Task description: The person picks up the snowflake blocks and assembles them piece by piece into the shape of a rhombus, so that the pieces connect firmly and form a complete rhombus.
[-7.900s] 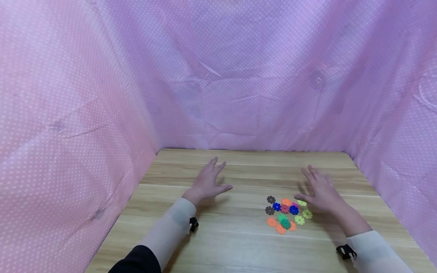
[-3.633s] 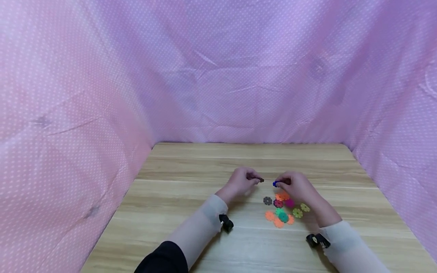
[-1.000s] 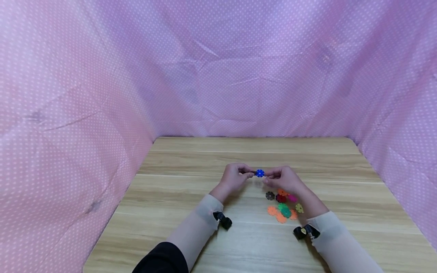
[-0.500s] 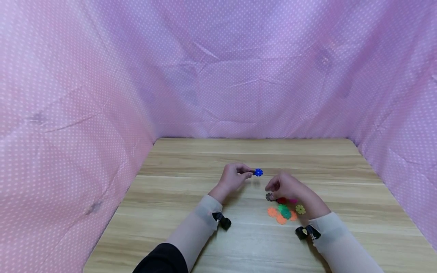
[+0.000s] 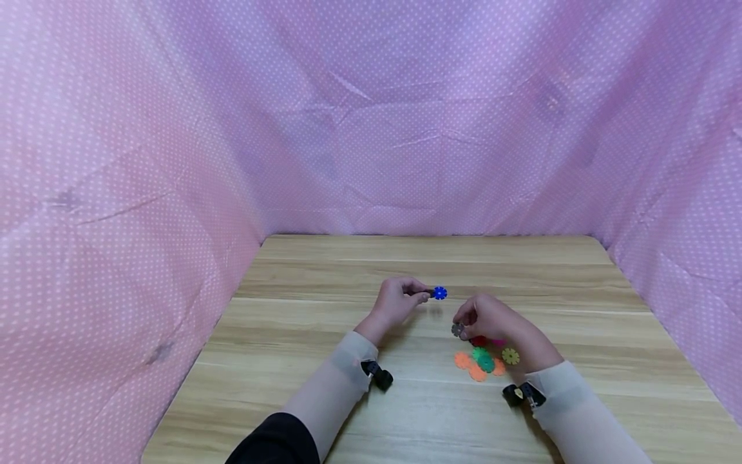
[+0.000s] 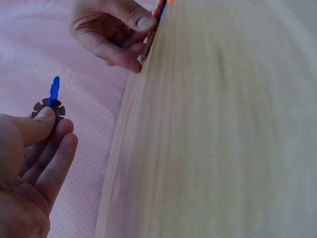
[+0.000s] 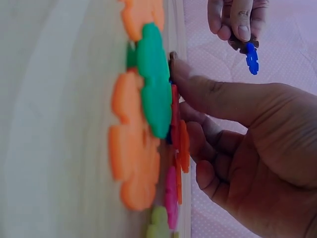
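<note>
My left hand (image 5: 394, 303) pinches a brown flower-shaped plastic disc (image 6: 60, 111) between thumb and fingers, above the table. A blue flower disc (image 5: 440, 293) is slotted onto it at an angle and sticks out beyond the fingertips. Lower and to the right, my right hand (image 5: 493, 319) pinches a second brown flower disc (image 5: 456, 329), tilted up at the left edge of the loose discs. Under and beside that hand lie a red disc (image 5: 478, 341) and a magenta disc (image 5: 498, 342), both partly hidden.
Nearer me on the wooden table (image 5: 348, 412) lie green discs (image 5: 484, 363) among orange discs (image 5: 462, 359). A yellow-green disc (image 5: 511, 356) lies to their right. Pink dotted cloth (image 5: 371, 161) hangs around the back and sides.
A second ago my right hand was at the blue disc by my left hand. Since then it has moved down to the pile, pinched the second brown disc and raised it slightly. My left hand stays put.
</note>
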The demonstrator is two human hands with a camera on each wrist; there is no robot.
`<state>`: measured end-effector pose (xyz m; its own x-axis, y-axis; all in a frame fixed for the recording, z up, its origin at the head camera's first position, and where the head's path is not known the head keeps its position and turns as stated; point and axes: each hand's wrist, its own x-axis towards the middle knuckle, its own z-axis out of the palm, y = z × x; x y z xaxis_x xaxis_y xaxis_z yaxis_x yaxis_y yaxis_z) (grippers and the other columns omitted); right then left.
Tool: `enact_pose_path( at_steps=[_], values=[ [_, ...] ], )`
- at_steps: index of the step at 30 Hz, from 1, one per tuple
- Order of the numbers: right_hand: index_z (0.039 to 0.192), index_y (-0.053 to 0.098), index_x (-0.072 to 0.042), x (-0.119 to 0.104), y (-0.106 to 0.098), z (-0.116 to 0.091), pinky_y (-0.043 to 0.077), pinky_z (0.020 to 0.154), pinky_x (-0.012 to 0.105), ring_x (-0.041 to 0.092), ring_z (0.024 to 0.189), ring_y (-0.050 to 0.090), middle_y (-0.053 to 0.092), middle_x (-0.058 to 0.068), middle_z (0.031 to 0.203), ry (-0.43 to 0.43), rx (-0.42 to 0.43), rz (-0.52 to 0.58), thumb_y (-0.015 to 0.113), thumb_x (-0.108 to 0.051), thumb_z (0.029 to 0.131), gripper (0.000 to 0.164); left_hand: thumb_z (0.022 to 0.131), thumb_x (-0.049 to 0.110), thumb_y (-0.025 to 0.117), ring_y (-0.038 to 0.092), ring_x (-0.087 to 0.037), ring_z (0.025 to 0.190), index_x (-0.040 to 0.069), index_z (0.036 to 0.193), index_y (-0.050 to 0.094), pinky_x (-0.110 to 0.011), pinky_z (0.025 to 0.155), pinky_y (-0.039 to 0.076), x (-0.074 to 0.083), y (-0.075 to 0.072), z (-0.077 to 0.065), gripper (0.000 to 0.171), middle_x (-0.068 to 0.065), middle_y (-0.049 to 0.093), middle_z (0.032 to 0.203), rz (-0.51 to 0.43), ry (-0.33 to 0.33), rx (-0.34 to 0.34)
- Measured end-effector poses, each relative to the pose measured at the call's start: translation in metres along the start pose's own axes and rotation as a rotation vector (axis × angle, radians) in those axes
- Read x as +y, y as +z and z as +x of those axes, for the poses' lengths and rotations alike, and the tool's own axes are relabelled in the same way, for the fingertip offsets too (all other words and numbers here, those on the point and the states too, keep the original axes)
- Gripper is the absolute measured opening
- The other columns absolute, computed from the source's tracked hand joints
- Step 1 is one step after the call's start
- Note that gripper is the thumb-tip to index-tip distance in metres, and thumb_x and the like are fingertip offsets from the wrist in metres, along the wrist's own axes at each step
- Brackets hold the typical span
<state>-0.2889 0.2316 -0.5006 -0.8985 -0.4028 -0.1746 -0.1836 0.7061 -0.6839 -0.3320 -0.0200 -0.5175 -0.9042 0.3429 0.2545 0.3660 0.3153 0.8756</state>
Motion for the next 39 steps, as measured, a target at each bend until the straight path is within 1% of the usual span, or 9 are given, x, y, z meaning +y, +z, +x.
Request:
enact_pose_path(
  at_steps=[5, 9, 15, 19, 22, 27, 32, 35, 39],
  values=[
    [0.093, 0.078, -0.014, -0.0002, 0.0002, 0.0010, 0.056, 0.076, 0.037, 0.017, 0.081, 0.064, 0.071, -0.002, 0.086, -0.032, -0.007, -0.001, 0.085, 0.003, 0.085, 0.020, 0.094, 0.009, 0.081, 0.070, -0.005, 0.079, 0.015, 0.096, 0.081, -0.024, 0.067, 0.058, -0.0013, 0.0001, 0.0009, 0.006, 0.011, 0.076, 0.087, 0.008, 0.010, 0.000],
    [0.091, 0.076, -0.014, 0.0001, -0.0005, 0.0027, 0.057, 0.075, 0.037, 0.019, 0.080, 0.065, 0.071, 0.000, 0.086, -0.018, 0.005, 0.041, 0.079, 0.004, 0.090, 0.018, 0.093, 0.010, 0.081, 0.070, -0.006, 0.079, 0.015, 0.095, 0.082, -0.024, 0.067, 0.057, -0.0005, -0.0002, 0.0015, 0.006, 0.011, 0.076, 0.087, 0.010, 0.006, 0.003],
    [0.096, 0.079, -0.015, 0.0000, -0.0032, 0.0050, 0.056, 0.074, 0.036, 0.020, 0.082, 0.063, 0.072, 0.002, 0.091, 0.045, 0.088, 0.083, 0.076, -0.001, 0.094, 0.014, 0.093, 0.010, 0.081, 0.069, -0.006, 0.079, 0.016, 0.095, 0.082, -0.025, 0.068, 0.057, 0.0002, -0.0009, 0.0026, 0.006, 0.011, 0.076, 0.087, 0.023, 0.010, 0.008],
    [0.095, 0.080, -0.017, 0.0002, -0.0059, 0.0060, 0.055, 0.069, 0.036, 0.020, 0.082, 0.062, 0.073, 0.001, 0.095, 0.045, 0.166, 0.088, 0.075, -0.007, 0.098, 0.012, 0.093, 0.011, 0.081, 0.069, -0.006, 0.079, 0.016, 0.096, 0.082, -0.025, 0.068, 0.057, -0.0006, -0.0011, 0.0027, 0.006, 0.012, 0.076, 0.087, 0.040, 0.011, 0.007],
    [0.097, 0.078, -0.016, 0.0006, -0.0073, 0.0063, 0.056, 0.068, 0.035, 0.022, 0.084, 0.063, 0.074, 0.001, 0.096, 0.033, 0.232, 0.097, 0.073, -0.009, 0.100, 0.010, 0.093, 0.011, 0.081, 0.068, -0.006, 0.079, 0.016, 0.096, 0.082, -0.025, 0.068, 0.057, -0.0010, -0.0012, 0.0028, 0.005, 0.012, 0.076, 0.087, 0.045, 0.011, 0.004],
    [0.104, 0.077, -0.014, -0.0012, -0.0079, 0.0062, 0.058, 0.069, 0.033, 0.026, 0.089, 0.067, 0.075, 0.005, 0.100, 0.043, 0.320, 0.163, 0.072, -0.013, 0.102, 0.006, 0.094, 0.011, 0.081, 0.068, -0.006, 0.080, 0.016, 0.096, 0.082, -0.025, 0.069, 0.057, -0.0017, -0.0009, 0.0025, 0.005, 0.012, 0.076, 0.088, 0.040, 0.009, -0.003],
    [0.108, 0.077, -0.016, -0.0047, -0.0084, 0.0053, 0.059, 0.074, 0.037, 0.031, 0.097, 0.069, 0.076, 0.010, 0.105, 0.057, 0.354, 0.250, 0.070, -0.018, 0.104, 0.009, 0.093, 0.012, 0.082, 0.069, -0.006, 0.080, 0.017, 0.096, 0.081, -0.025, 0.070, 0.058, -0.0032, -0.0003, 0.0029, 0.006, 0.013, 0.076, 0.088, 0.038, 0.013, -0.003],
    [0.108, 0.077, -0.016, -0.0046, -0.0085, 0.0056, 0.060, 0.075, 0.038, 0.032, 0.098, 0.070, 0.076, 0.011, 0.105, 0.046, 0.370, 0.266, 0.070, -0.018, 0.104, 0.008, 0.093, 0.011, 0.082, 0.070, -0.006, 0.080, 0.017, 0.095, 0.081, -0.025, 0.070, 0.058, -0.0030, 0.0005, 0.0036, 0.006, 0.014, 0.076, 0.087, 0.035, 0.013, -0.004],
    [0.107, 0.077, -0.014, -0.0033, -0.0079, 0.0059, 0.060, 0.072, 0.035, 0.033, 0.096, 0.071, 0.077, 0.013, 0.104, 0.029, 0.385, 0.270, 0.071, -0.016, 0.103, 0.008, 0.093, 0.011, 0.082, 0.070, -0.006, 0.080, 0.016, 0.095, 0.082, -0.025, 0.070, 0.058, -0.0026, 0.0016, 0.0040, 0.006, 0.013, 0.076, 0.087, 0.033, 0.009, -0.008]
  ],
)
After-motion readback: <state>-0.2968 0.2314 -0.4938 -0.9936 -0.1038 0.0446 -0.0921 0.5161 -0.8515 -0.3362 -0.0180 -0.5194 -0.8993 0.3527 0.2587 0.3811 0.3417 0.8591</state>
